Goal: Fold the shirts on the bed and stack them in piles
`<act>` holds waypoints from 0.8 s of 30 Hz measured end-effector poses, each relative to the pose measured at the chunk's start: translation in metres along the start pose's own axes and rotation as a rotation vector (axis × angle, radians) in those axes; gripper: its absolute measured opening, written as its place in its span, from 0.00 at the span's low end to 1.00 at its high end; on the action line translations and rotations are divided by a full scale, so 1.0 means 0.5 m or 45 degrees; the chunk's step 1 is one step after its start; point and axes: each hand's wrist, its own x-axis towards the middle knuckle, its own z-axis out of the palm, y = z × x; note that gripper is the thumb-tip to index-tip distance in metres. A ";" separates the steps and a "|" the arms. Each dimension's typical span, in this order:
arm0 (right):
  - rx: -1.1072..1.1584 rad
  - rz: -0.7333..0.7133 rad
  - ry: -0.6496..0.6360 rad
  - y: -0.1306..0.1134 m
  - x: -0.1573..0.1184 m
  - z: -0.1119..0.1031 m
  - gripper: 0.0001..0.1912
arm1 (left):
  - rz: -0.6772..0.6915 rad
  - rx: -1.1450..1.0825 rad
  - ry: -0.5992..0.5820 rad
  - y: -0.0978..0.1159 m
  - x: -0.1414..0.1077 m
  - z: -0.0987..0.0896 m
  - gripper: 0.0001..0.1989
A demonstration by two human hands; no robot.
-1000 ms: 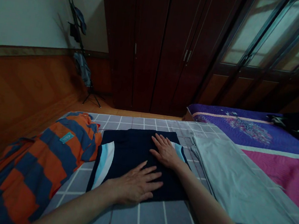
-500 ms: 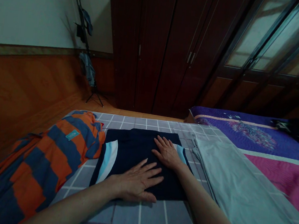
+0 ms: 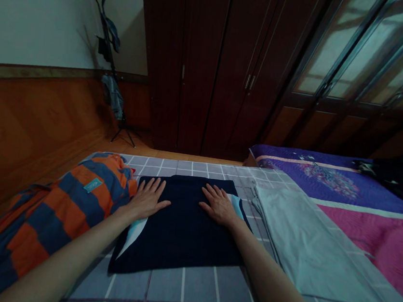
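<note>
A folded dark navy garment with light blue and white stripes at its sides lies flat on the grey checked sheet. My left hand rests palm down on its far left part, fingers spread. My right hand lies flat on its far right part, fingers pointing away from me. Neither hand grips the cloth.
An orange and blue striped garment lies bunched at the left. A folded grey sheet lies to the right, beside a purple and pink quilt. Dark wooden wardrobes and a coat stand stand beyond the bed.
My left hand has moved from the near middle of the navy garment to its far left part. The right hand has stayed in place.
</note>
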 end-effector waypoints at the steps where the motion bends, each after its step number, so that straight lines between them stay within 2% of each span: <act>1: 0.008 -0.001 0.001 0.000 -0.001 -0.001 0.34 | -0.004 0.011 0.020 0.001 -0.012 -0.004 0.39; 6: 0.065 0.027 0.030 -0.009 -0.002 -0.007 0.33 | 0.221 -0.027 0.096 0.018 -0.091 -0.003 0.32; 8: 0.090 0.085 0.072 -0.012 -0.005 -0.017 0.33 | 0.222 -0.076 0.118 0.023 -0.113 0.011 0.31; 11: 0.121 0.258 0.182 -0.001 -0.027 -0.045 0.33 | 0.195 -0.188 0.161 0.021 -0.124 0.028 0.28; 14: 0.166 0.477 0.250 0.026 -0.083 -0.081 0.30 | 0.190 -0.368 0.253 0.008 -0.114 0.029 0.26; 17: 0.242 0.637 0.181 0.052 -0.165 -0.105 0.25 | 0.099 -0.645 0.356 -0.010 -0.102 0.016 0.25; 20: 0.304 0.732 0.073 0.061 -0.237 -0.107 0.21 | -0.105 -1.019 0.454 -0.026 -0.095 0.005 0.23; 24: 0.433 0.885 -0.005 0.056 -0.276 -0.094 0.18 | -0.337 -1.452 0.580 -0.039 -0.092 -0.004 0.23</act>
